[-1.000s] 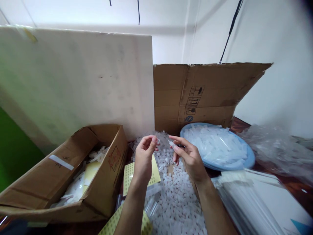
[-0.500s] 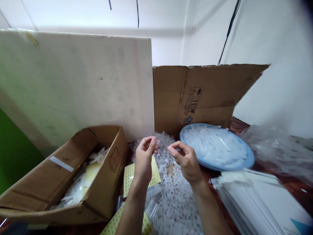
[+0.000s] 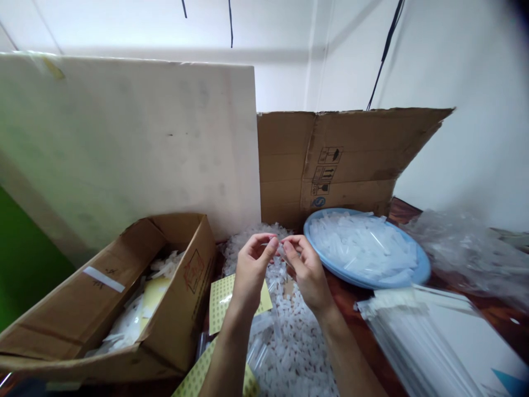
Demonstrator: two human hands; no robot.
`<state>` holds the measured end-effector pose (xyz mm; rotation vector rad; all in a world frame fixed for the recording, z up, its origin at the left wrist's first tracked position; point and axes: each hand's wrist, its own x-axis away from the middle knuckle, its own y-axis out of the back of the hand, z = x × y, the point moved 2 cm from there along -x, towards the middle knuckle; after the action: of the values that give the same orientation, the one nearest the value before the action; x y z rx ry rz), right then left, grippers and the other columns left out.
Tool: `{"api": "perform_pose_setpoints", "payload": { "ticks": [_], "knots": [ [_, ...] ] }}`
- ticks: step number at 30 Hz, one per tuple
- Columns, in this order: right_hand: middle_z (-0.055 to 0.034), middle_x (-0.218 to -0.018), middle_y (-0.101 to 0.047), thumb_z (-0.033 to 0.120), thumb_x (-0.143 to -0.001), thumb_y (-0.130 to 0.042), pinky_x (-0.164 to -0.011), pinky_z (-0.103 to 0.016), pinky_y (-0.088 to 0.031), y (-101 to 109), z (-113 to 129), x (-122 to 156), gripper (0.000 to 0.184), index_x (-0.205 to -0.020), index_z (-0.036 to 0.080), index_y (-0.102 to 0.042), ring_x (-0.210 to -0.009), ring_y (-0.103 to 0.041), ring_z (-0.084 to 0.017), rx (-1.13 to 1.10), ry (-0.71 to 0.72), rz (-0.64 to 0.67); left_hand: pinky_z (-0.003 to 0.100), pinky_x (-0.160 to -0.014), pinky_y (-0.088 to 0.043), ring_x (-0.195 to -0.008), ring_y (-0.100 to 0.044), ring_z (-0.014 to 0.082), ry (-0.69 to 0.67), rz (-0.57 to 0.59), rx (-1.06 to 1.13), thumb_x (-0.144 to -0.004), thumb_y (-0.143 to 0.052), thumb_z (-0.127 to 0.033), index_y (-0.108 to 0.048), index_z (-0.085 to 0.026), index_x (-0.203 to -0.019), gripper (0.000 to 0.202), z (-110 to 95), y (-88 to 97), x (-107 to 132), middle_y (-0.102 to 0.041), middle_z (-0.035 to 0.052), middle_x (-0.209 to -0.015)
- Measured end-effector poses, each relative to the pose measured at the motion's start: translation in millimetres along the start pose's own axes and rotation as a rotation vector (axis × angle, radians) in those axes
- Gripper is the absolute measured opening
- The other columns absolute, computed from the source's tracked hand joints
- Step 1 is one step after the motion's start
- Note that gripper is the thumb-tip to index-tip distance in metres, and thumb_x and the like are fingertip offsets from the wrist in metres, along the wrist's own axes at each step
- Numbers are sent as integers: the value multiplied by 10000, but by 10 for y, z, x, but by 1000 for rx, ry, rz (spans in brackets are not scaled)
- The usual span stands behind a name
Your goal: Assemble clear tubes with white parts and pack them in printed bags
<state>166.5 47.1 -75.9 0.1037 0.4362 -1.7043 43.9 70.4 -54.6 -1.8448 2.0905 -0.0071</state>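
Observation:
My left hand (image 3: 251, 270) and my right hand (image 3: 306, 271) are raised close together, fingertips nearly meeting, thumbs against the curled fingers. Between them is a small clear plastic piece (image 3: 281, 251), mostly covered by the fingers; its exact kind is too small to tell. Under the hands spreads a heap of small whitish translucent plastic pieces (image 3: 303, 342). A yellow sheet of small round dots (image 3: 219, 298) lies beneath my left wrist, with a second dotted sheet (image 3: 196, 375) nearer to me. Clear plastic tubes or strips (image 3: 258, 353) lie beside the sheets.
At left stands an open cardboard box (image 3: 177, 309) holding white pieces and yellow sheets. A blue basin (image 3: 424, 264) full of translucent strips sits at right, near crumpled clear plastic (image 3: 467, 253) and a stack of white sleeves (image 3: 438, 336). A cardboard panel (image 3: 285, 165) and white board (image 3: 165, 143) stand behind.
My hands have come together from a small gap, the right moving left and the left slightly right. The fingertips now meet around the small piece.

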Motion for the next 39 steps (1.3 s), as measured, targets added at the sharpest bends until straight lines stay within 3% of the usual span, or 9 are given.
{"api": "perform_pose_setpoints", "payload": {
  "ticks": [10,13,16,20,23,27,31,34,39],
  "knots": [
    [72,-715,-549,495,-784,-870,-378,-168,-244,-52,9,-8,455,-878,198,-539,-425,-459,-32,-439,-221,-30,262,-836,-504,-884,-651,170,-9,119,-16,-865,-787,-354,-804,-190,-1047,246,-71,48,-5,-752,65,-941],
    [38,-721,-596,517,-781,-869,-435,-160,-364,-30,34,-9,452,-874,175,-589,-525,-554,-63,-465,-285,0,266,-852,-510,-920,-660,177,-35,85,-17,-863,-787,-348,-798,-192,-1042,238,-51,61,-11,-755,68,-985],
    [-31,-931,-698,408,-713,-935,-586,-195,-508,-22,79,-19,431,-938,174,-652,-768,-676,-134,-437,-236,34,271,-804,-522,-890,-665,182,-48,-16,6,-840,-805,-360,-783,-184,-1023,254,-25,72,-23,-742,62,-948],
    [-47,-959,-731,355,-692,-934,-655,-240,-553,-34,100,-20,429,-1013,183,-708,-820,-678,-164,-321,-159,46,279,-798,-529,-858,-661,174,-58,-95,22,-822,-819,-366,-782,-172,-1008,271,-25,80,-32,-737,67,-938],
    [-6,-738,-680,477,-758,-870,-521,-210,-496,-34,67,-11,396,-947,166,-714,-610,-619,-121,-274,-174,35,282,-814,-529,-830,-659,163,-70,-94,14,-816,-826,-367,-785,-173,-1017,282,-37,92,-31,-737,61,-919],
    [37,-544,-576,666,-864,-686,-313,-207,-304,-80,7,10,518,-935,153,-678,-333,-440,-88,-231,-325,184,278,-766,-525,-775,-647,152,-52,-93,40,-829,-815,-401,-768,-171,-1050,322,-22,122,-34,-727,53,-902],
    [3,-775,-700,474,-777,-854,-470,-201,-485,-92,33,-5,455,-1058,198,-626,-542,-625,-115,-168,-117,24,257,-805,-510,-837,-632,143,-100,-158,60,-818,-832,-380,-764,-167,-1018,300,-5,148,-49,-716,47,-923],
    [28,-694,-662,472,-810,-826,-486,-205,-498,-78,47,-8,386,-991,210,-607,-545,-631,-125,-113,-13,-56,255,-804,-506,-840,-626,143,-109,-186,58,-817,-832,-379,-768,-168,-1013,294,1,151,-54,-713,48,-926],
    [35,-471,-551,692,-875,-650,-275,-193,-209,-52,-18,-5,526,-754,182,-605,-267,-396,-78,-103,-217,70,274,-855,-513,-894,-648,156,-106,-131,65,-847,-803,-376,-773,-179,-1067,297,-22,142,-39,-743,71,-1017]
  ]
}}
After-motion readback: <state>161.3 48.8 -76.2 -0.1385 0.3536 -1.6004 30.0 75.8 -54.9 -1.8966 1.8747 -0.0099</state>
